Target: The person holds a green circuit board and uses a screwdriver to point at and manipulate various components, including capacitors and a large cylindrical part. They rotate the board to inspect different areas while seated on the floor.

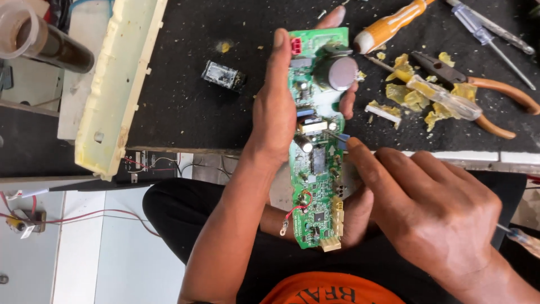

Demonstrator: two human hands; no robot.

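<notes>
I am holding the long green circuit board point(318, 141) upright over my lap, my left hand point(275, 107) clamped around its far half, while my right hand point(433, 208), fingers together on a thin tool, is probing its middle; yellow glue crumbs point(413, 95) on the black mat point(185, 84) suggest cleaning is partly done.

The circuit board point(316, 146) is glossy green, the capacitor point(339, 73) top dull metal, the pliers point(478, 93) handles smooth orange plastic, the table point(185, 101) rough black.
</notes>
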